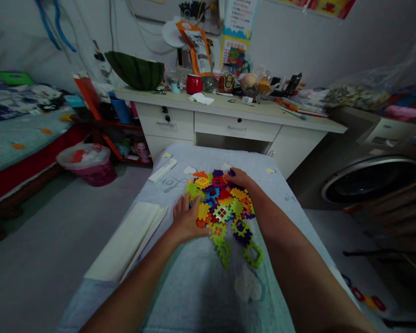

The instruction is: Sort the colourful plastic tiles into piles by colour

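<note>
A pile of colourful plastic interlocking toy pieces (225,201) lies on the cloth-covered table (194,296). My left hand (187,217) rests against the pile's near left side, thumb and fingers spread apart around its edge. At the far right side of the heap is my right hand (241,178), its fingers reaching over the pieces; their tips are partly hidden, and I cannot tell whether they grip one. Toward me, a lime green piece (223,253) and a green ring-shaped piece (253,254) stick out from the pile.
A folded white cloth (126,240) and a white remote (162,170) lie left of the pile. Behind stands a desk (225,109) with a watermelon half (136,70), a red pot (194,84) and jars. A washing machine (367,157) is at right, a pink bin (90,166) at left.
</note>
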`<move>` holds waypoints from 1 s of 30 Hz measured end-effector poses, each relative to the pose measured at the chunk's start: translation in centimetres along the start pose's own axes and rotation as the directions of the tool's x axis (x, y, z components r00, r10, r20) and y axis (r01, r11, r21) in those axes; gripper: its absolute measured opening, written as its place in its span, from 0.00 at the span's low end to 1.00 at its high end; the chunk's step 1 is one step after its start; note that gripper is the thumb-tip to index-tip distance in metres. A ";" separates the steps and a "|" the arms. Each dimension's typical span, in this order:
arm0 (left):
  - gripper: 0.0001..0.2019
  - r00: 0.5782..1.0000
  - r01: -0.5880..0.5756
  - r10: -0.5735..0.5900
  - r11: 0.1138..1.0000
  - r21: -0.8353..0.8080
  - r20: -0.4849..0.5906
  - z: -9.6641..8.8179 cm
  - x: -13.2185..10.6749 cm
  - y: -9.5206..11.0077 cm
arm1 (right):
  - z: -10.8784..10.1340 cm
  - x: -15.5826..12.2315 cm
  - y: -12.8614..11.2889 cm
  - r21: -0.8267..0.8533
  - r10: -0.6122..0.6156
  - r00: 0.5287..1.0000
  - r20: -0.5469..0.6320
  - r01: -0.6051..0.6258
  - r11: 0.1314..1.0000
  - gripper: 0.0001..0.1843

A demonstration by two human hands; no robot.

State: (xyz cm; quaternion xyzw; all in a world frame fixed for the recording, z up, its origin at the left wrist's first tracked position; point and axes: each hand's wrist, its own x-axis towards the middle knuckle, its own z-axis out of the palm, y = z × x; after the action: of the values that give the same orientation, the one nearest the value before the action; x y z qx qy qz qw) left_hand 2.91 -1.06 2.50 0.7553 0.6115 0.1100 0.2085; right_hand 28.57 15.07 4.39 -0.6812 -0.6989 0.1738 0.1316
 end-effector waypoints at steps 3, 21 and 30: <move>0.59 1.000 -0.020 0.020 1.000 0.008 -0.011 0.2 0.3 -0.2 | 0.1 -0.3 -0.7 0.045 -0.018 0.999 0.042 0.016 0.999 0.33; 0.67 0.913 -0.362 0.252 0.862 -0.355 -0.320 1.6 2.5 -3.3 | -2.5 -7.7 -8.0 0.292 -0.510 0.844 -0.165 0.536 0.792 0.20; 0.57 0.886 -0.378 0.212 0.844 -0.380 -0.412 1.0 1.5 -2.5 | -1.1 -3.6 -7.9 0.287 -0.343 0.929 -0.136 0.368 0.884 0.14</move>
State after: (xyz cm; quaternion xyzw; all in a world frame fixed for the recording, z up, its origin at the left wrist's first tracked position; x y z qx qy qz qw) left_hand 1.46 0.62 0.38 0.7400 0.4708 0.4137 0.2441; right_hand 22.02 11.48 8.85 -0.5190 -0.7703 0.2255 0.2941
